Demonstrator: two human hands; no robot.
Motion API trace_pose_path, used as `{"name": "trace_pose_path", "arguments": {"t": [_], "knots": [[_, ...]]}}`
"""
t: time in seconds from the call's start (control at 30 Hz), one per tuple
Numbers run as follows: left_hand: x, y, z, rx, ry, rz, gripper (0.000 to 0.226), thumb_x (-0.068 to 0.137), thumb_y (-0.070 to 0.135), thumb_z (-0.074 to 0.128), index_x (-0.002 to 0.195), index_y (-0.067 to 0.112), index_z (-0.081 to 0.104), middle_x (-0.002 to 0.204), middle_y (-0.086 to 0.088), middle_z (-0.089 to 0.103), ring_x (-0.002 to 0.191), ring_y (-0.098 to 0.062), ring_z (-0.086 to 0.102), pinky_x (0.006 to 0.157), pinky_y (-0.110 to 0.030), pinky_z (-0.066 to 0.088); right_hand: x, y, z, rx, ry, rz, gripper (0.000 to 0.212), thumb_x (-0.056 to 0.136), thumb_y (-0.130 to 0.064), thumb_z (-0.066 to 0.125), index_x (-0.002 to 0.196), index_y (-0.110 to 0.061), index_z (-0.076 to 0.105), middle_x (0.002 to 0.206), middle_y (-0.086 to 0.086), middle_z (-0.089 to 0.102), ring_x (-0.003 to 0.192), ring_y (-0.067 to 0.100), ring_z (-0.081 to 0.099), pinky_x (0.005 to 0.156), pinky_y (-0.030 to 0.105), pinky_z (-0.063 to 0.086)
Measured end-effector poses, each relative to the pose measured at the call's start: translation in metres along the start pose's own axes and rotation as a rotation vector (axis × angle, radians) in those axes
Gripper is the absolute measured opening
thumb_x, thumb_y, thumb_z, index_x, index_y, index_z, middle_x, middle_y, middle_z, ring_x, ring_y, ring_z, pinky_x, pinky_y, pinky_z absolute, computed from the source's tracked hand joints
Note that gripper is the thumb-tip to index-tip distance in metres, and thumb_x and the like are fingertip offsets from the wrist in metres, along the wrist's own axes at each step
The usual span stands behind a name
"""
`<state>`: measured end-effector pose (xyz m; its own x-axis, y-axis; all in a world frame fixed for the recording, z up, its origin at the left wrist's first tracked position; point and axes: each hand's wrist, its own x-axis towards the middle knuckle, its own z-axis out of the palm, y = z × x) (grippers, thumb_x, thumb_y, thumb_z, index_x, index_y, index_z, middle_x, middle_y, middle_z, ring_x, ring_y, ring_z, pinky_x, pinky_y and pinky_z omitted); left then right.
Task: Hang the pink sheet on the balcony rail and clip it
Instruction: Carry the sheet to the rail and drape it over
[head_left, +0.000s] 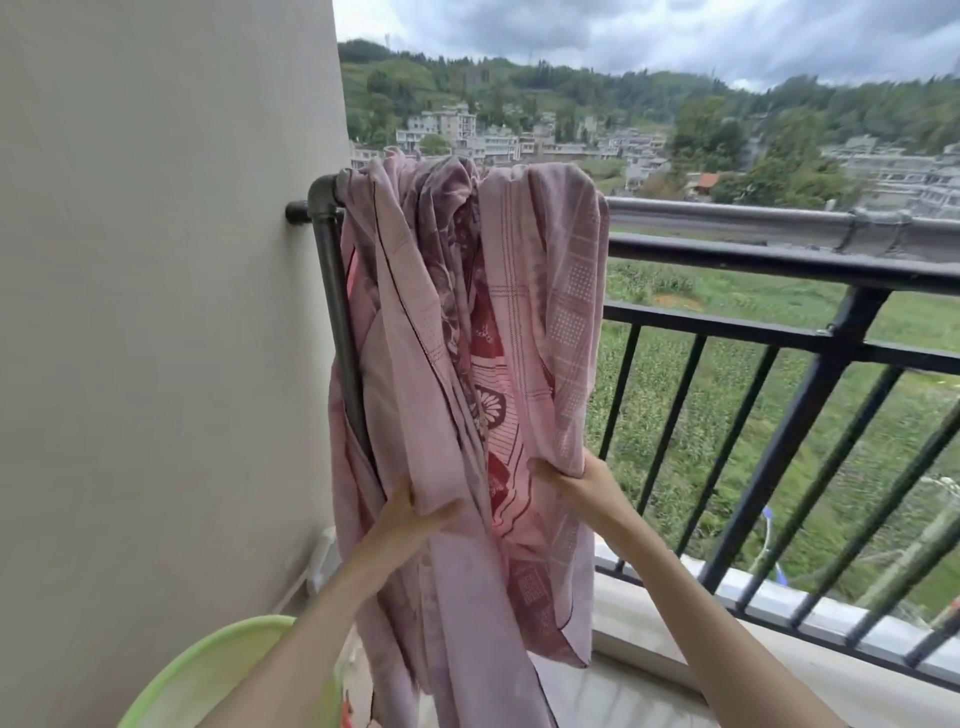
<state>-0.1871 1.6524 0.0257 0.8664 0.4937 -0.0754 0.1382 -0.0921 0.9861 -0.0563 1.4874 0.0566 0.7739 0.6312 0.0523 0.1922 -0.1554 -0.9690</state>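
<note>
Pink sheet (467, 322) draped in a bunched heap over the top of the balcony rail (779, 218), jammed at the end by the wall (156, 312), where the dark pipe elbow (322, 197) bends down. Hangs in thick folds, patterned face showing through the middle; not spread along the rail, probably because only dropped over so the rail takes the weight.

Left hand (415, 512) pinching a plain fold low on the near side, thumb over cloth, fingers behind. Right hand (566, 480) gripping the lower edge of the right-hand fold, fingers curled round it. Both held low and apart, likely to separate layers and find an edge before pulling sideways.

Green basin (218, 670) at bottom left under the sheet's tail, seemingly the carrier for the wash. No clips visible anywhere.

Step judged: hung but not spread, clipping not begun. Next calls for drawing cloth rightward along the rail. Risk: wind or uneven pull sliding the heap off outward.
</note>
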Motion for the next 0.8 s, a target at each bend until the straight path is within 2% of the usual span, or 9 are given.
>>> {"name": "trace_pose_path", "arguments": {"t": [0.1,0.17,0.23,0.37,0.43,0.5,0.6,0.73,0.8], "knots": [[0.014,0.033,-0.020,0.010,0.110,0.066,0.086,0.071,0.035,0.074,0.141,0.021,0.027,0.130,0.001,0.051,0.108,-0.011,0.054,0.090,-0.024,0.045,0.006,-0.038,-0.002,0.069,-0.011,-0.158,0.034,0.083,-0.019,0.064,0.115,-0.014,0.052,0.092,-0.005,0.063,0.065,0.001,0.061,0.057,0.014,0.050],[0.021,0.069,-0.028,0.000,0.186,0.206,0.081,0.074,0.034,0.070,0.141,0.022,0.026,0.132,0.002,0.049,0.107,-0.007,0.053,0.084,-0.017,0.043,0.014,-0.066,-0.001,0.112,0.030,-0.239,0.029,0.081,-0.028,0.063,0.104,-0.010,0.056,0.079,0.000,0.058,0.063,0.015,0.054,0.058,0.028,0.050],[0.024,0.108,-0.035,0.014,0.278,0.342,0.080,0.075,0.038,0.068,0.141,0.023,0.027,0.132,0.007,0.046,0.112,-0.005,0.049,0.087,-0.016,0.041,0.024,-0.091,0.000,0.197,0.074,-0.284,0.050,0.071,-0.052,0.065,0.101,-0.013,0.061,0.066,-0.001,0.056,0.055,0.014,0.047,0.053,0.025,0.045],[0.035,0.163,-0.049,0.032,0.317,0.436,0.077,0.080,0.042,0.064,0.143,0.021,0.025,0.139,0.009,0.037,0.127,-0.007,0.033,0.101,-0.022,0.027,0.046,-0.131,0.000,0.423,0.106,-0.266,0.087,0.058,-0.076,0.064,0.119,-0.014,0.060,0.113,0.008,0.068,0.107,0.024,0.063,0.095,0.041,0.048],[0.045,0.178,-0.051,0.017,0.327,0.414,0.081,0.079,0.044,0.065,0.143,0.019,0.023,0.142,0.005,0.036,0.128,-0.009,0.032,0.100,-0.022,0.027,0.053,-0.142,0.006,0.418,0.042,-0.263,0.086,0.061,-0.081,0.057,0.103,-0.006,0.065,0.114,0.020,0.064,0.112,0.031,0.059,0.102,0.048,0.041],[0.055,0.185,-0.052,-0.010,0.332,0.380,0.087,0.075,0.047,0.068,0.143,0.016,0.024,0.142,0.002,0.038,0.130,-0.013,0.035,0.104,-0.025,0.029,0.058,-0.145,0.014,0.351,0.074,-0.214,0.073,0.061,-0.083,0.055,0.063,-0.011,0.060,0.098,0.026,0.063,0.107,0.035,0.058,0.105,0.054,0.034],[0.063,0.191,-0.052,-0.030,0.318,0.334,0.077,0.073,0.045,0.070,0.135,0.012,0.038,0.124,0.001,0.055,0.118,-0.018,0.051,0.098,-0.026,0.039,0.058,-0.157,0.026,0.338,0.153,-0.154,0.059,0.068,-0.074,0.053,0.041,-0.022,0.042,0.062,0.003,0.053,0.083,0.022,0.054,0.107,0.052,0.031],[0.064,0.199,-0.050,-0.031,0.298,0.381,0.053,0.079,0.035,0.069,0.122,0.009,0.053,0.111,-0.003,0.063,0.106,-0.020,0.059,0.097,-0.034,0.045,0.068,-0.170,0.027,0.319,0.098,-0.088,0.055,0.056,-0.075,0.057,0.054,-0.020,0.054,0.071,-0.001,0.061,0.086,0.019,0.057,0.105,0.047,0.037],[0.061,0.207,-0.042,-0.024,0.241,0.428,0.041,0.082,0.030,0.067,0.115,0.008,0.057,0.105,-0.007,0.067,0.099,-0.021,0.064,0.093,-0.039,0.049,0.074,-0.174,0.027,0.338,0.095,-0.117,0.071,0.046,-0.079,0.066,0.094,-0.026,0.069,0.091,-0.006,0.071,0.097,0.015,0.063,0.102,0.043,0.043]]}}
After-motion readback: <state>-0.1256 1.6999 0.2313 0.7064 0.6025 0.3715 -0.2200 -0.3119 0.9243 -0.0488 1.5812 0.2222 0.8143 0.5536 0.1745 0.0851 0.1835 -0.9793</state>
